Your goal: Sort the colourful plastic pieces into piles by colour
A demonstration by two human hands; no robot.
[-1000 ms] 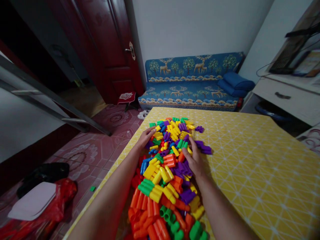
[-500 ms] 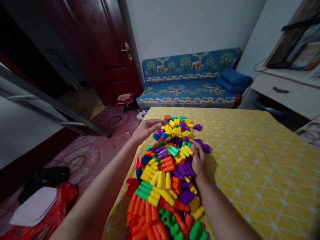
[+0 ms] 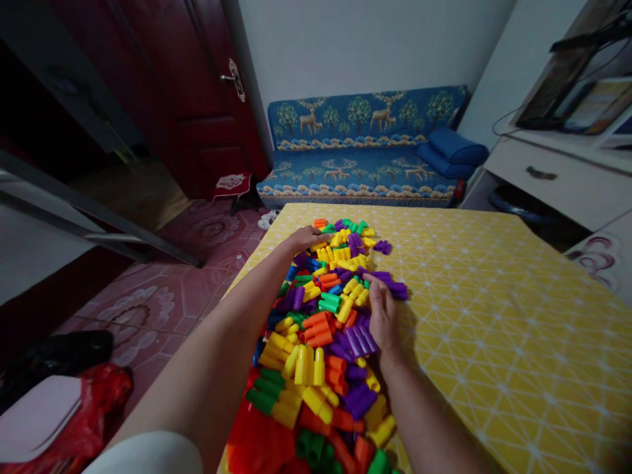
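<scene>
A long heap of plastic blocks in orange, yellow, green, purple, red and blue lies along the left part of the table (image 3: 474, 296). My left hand (image 3: 309, 238) rests on the far left edge of the heap, fingers stretched out over yellow and green blocks. Against the heap's right side is my right hand (image 3: 382, 313), its fingers extended beside the purple blocks (image 3: 360, 339) and green ones. Neither hand is wrapped round a block. My left forearm hides part of the heap's left edge.
Behind the table stands a blue patterned sofa (image 3: 345, 174) with folded blue cushions (image 3: 454, 151). A red stool (image 3: 232, 184) is near the dark red door (image 3: 197, 118). At right is a white cabinet (image 3: 557, 178); at lower left, a red bag (image 3: 106, 395) on the floor.
My left hand has moved forward and onto the far blocks. Some blocks in the middle have shifted. The whole view has turned slightly, and the left sleeve now shows.
</scene>
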